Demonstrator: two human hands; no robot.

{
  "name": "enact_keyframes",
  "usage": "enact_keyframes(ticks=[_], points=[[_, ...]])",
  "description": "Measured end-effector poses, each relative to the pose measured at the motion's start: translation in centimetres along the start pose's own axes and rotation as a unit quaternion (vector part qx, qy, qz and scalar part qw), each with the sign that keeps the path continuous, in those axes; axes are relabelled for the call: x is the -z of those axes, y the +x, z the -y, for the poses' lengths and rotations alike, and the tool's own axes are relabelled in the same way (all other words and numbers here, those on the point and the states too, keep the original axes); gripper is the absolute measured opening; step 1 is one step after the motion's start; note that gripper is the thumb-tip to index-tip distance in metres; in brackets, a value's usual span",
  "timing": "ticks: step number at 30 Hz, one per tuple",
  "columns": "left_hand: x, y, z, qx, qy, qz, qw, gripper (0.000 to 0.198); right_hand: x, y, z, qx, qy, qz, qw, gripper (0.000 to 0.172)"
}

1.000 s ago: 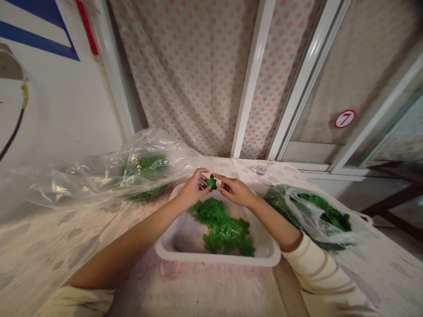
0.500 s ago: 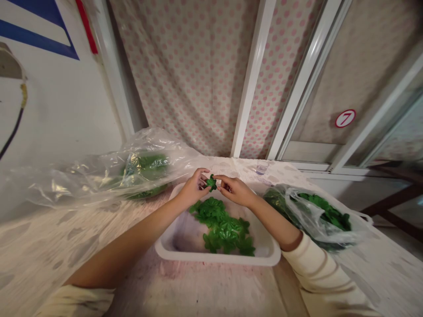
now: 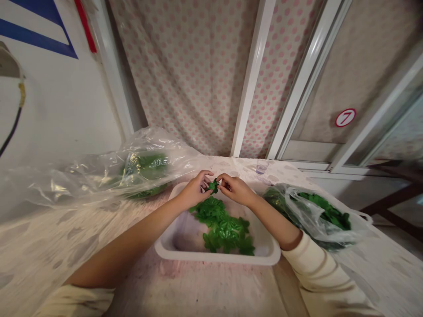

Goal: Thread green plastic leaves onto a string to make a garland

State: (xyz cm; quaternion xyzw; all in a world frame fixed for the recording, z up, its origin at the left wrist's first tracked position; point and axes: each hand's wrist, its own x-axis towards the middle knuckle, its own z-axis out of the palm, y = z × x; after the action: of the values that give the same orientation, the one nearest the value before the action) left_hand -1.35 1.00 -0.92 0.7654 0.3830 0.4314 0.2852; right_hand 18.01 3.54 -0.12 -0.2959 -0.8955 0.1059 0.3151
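Over the far side of a white tray (image 3: 216, 257), my two hands meet at a small dark green leaf-shaped piece (image 3: 213, 186). My left hand (image 3: 197, 188) holds its left side between thumb and fingers, the other fingers curled loosely. My right hand (image 3: 234, 189) pinches its upper right edge with thumb and index finger. Below them in the tray lies a loose pile of green artificial leaves (image 3: 226, 226) with lobed edges, several overlapping one another. The exact fingertip contact on the small piece is partly hidden.
A clear plastic bag (image 3: 155, 165) with green contents lies at the back left. On the right stands an open plastic bag (image 3: 325, 213) of dark green leaves. A small clear cup (image 3: 262, 167) sits near the table's back edge, before a dotted curtain (image 3: 198, 79).
The small green piece has turned and shifted slightly right. My right fingers have drawn from a stretched index finger into a tighter pinch on its edge.
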Motion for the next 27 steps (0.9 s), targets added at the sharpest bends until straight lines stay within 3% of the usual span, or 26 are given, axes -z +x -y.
enact_keyframes(ticks=[11,27], points=[[0.19,-0.01,-0.62,-0.026,0.049,0.015,0.998,0.025,0.07,0.08,0.15,-0.011,-0.006,0.004,1.000,0.008],[0.27,0.17,-0.56,-0.009,0.074,-0.025,0.997,0.025,0.13,0.08,0.25,0.009,-0.001,0.013,1.000,0.009]])
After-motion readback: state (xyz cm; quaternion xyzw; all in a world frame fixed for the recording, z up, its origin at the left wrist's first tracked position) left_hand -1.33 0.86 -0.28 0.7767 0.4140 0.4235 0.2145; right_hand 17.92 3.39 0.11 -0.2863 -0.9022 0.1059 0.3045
